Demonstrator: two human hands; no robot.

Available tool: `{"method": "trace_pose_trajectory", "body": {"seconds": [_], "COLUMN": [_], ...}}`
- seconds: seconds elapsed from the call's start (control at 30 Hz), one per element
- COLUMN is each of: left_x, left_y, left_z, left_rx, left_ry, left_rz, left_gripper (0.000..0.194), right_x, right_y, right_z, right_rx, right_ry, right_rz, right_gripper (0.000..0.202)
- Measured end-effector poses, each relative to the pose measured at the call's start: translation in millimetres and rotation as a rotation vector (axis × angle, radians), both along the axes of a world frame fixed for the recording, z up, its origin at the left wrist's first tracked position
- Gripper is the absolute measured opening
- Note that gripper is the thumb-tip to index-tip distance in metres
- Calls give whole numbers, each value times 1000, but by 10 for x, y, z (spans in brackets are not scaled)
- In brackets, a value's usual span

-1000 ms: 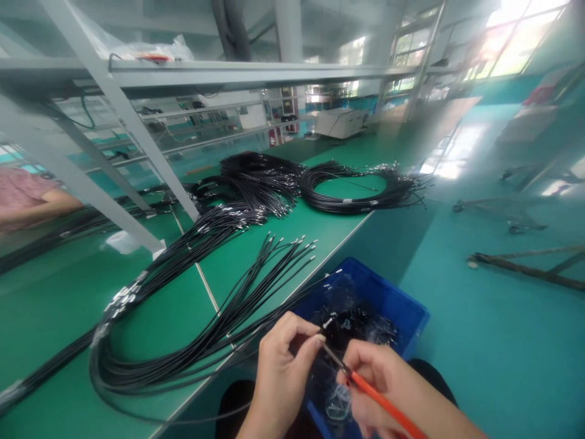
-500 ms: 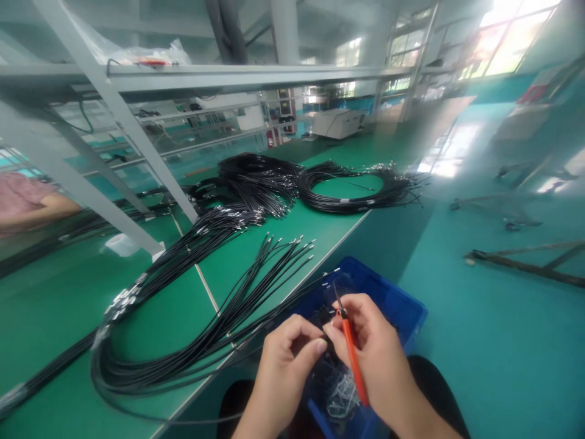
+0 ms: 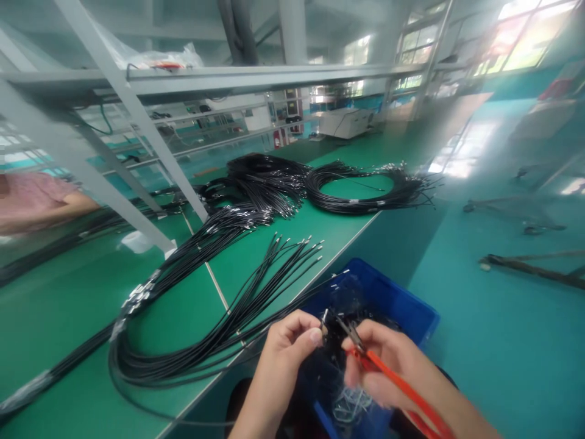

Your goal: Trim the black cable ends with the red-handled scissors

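Note:
My left hand [image 3: 290,344] pinches a thin black cable near its end, and a pale tip [image 3: 325,315] sticks up past the thumb and finger. In my right hand [image 3: 386,360] are orange-handled pliers [image 3: 397,381], with slim dark jaws pointing at that tip but apart from it. The handles are spread. Both hands hover over a blue bin [image 3: 418,308] that holds small dark pieces and a tangle of clear strips [image 3: 350,402]. Left of the hands, a loop of black cables [image 3: 183,363] lies on the green bench, its pale-tipped ends fanned out.
More black cables lie heaped [image 3: 267,177] and coiled [image 3: 347,207] farther along the green bench [image 3: 183,323]. A grey metal post [image 3: 150,128] carries a shelf [image 3: 256,79] over it. Across the bench, at far left, shows another person's arm [image 3: 59,210].
My right hand has swung the pliers from upright against the palm to tilted, with jaws toward the cable end. The hands have parted slightly, and the cable tip now shows. The view has shifted a little.

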State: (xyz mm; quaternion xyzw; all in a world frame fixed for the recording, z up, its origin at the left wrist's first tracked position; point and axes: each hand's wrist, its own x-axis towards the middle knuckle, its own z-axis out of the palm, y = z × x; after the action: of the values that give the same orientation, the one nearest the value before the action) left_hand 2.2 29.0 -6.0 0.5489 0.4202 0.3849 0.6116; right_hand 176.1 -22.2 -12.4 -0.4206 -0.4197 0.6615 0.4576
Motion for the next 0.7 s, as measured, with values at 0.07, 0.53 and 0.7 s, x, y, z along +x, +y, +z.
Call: {"method": "trace_pose_trajectory", "body": {"seconds": [0.07, 0.53, 0.7], "left_x": [-2, -26, -18], "left_y": [-6, -5, -9], "left_z": [0, 17, 11], "left_rx": [-14, 20, 49], "left_ry": [-35, -58, -36], "left_rz": [-18, -97, -110], "left_gripper": [12, 14, 14], "right_x": [48, 63, 66], "right_y": [-28, 51, 82], "right_z": [-40, -208, -170], "right_rx": [-63, -162, -131], "right_ry": [56, 334, 337], "right_rz": [97, 262, 265], "right_gripper": [21, 30, 30]}}
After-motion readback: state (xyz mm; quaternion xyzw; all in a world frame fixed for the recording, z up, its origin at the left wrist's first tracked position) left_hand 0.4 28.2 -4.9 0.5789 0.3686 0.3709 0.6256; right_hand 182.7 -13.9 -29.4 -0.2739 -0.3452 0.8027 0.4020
